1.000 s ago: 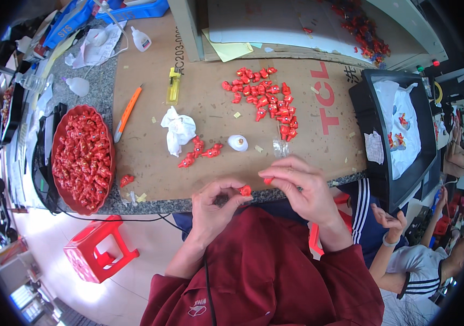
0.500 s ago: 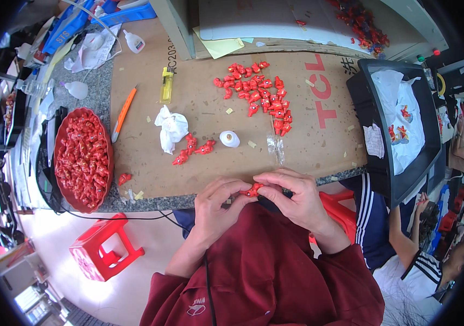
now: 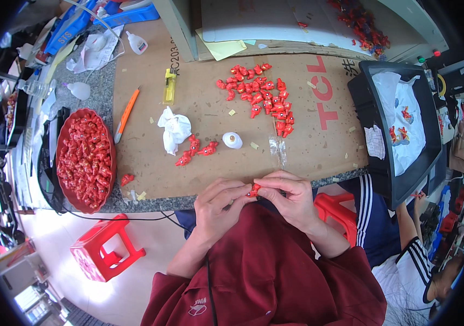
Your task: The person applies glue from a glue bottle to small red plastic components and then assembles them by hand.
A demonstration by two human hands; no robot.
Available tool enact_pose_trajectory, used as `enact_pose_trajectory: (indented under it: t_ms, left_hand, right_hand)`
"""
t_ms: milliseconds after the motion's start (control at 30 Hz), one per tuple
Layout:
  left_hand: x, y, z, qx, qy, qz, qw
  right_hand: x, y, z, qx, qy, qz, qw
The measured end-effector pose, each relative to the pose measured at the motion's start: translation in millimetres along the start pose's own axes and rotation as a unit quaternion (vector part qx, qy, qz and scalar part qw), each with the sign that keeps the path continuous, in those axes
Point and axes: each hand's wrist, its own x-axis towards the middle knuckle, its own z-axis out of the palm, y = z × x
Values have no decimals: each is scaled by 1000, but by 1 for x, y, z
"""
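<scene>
Pinching small red piece (image 3: 253, 190): left hand (image 3: 216, 205), right hand (image 3: 292, 200) both clamped on it.

Well lit; glare on floor (image 3: 107, 296), btm L; fisheye bend nr edges, blk corners.

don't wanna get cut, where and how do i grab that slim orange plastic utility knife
Probably across the middle of the slim orange plastic utility knife, coming in from its right: it lies flat and slanted, offering two long sides, while the red scalloped dish sits close on its left. Better avoid both ends; the far one tapers to a point.
</scene>
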Motion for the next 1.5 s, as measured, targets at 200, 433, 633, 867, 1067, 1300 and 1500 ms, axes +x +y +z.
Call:
enact_pose_trajectory:
  t_ms: [200,433,633,867,1067,1300,1500]
  left_hand:
    - [-1,-2,-1,11,6,19,1000]
    - [-2,-4,-4,14,7,17,1000]
    - [0,-4,-5,20,5,7,1000]
    - [-2,-8,-6,25,12,-11,1000]
    - [3,-7,-9,43,2,-69,997]
    - [2,-17,-17,54,22,-143,988]
    - [14,-21,-20,194,53,-60,978]
  right_hand:
    - [-1,2,3,17,-2,11,1000]
    - [0,7,6,1,-2,-6,1000]
    - [3,11,7,-12,-12,-27,999]
    - [6,12,12,-34,-7,-33,999]
    - [16,6,11,-73,-7,-29,997]
    - [49,-12,15,-169,50,-15,984]
    - [69,4,26,-242,63,-134,959]
